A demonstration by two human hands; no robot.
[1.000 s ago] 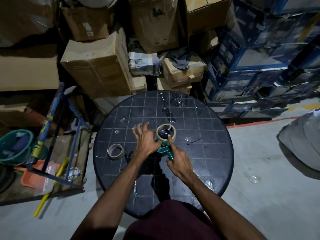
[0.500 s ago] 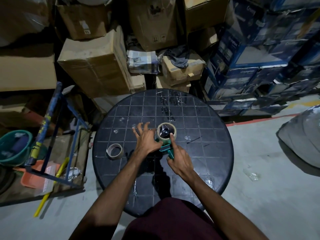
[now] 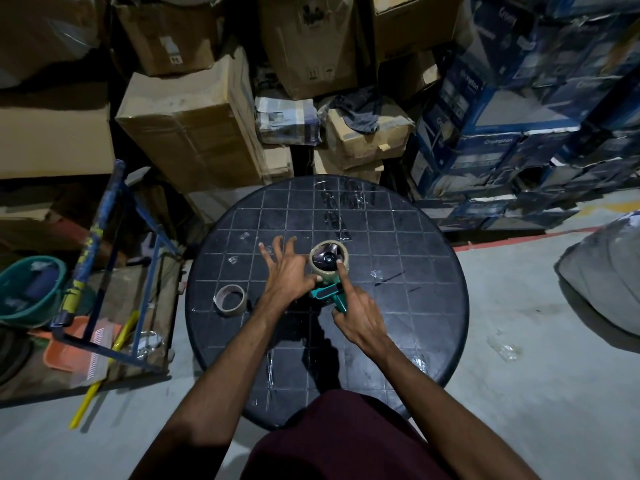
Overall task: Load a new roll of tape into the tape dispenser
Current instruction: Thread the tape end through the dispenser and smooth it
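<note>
A teal tape dispenser (image 3: 325, 294) lies on the round black table (image 3: 408, 271) with a tan tape roll (image 3: 317, 268) seated on its dark hub. My left hand (image 3: 285, 273) is just left of the roll, fingers spread over the table and thumb against the roll's near side. My right hand (image 3: 358, 318) grips the dispenser's handle with curled fingers. Its straight index finger presses on the roll's right rim.
A second, thinner tape roll (image 3: 230, 299) lies flat on the table's left side. Scraps of clear tape stick to the tabletop. Cardboard boxes (image 3: 194, 133) and blue cartons (image 3: 491, 126) are stacked behind. A blue metal frame (image 3: 104, 244) and a green basket (image 3: 27, 289) stand left.
Both hands stay on the dispenser and roll. My right index finger has reached slightly further up the roll's rim.
</note>
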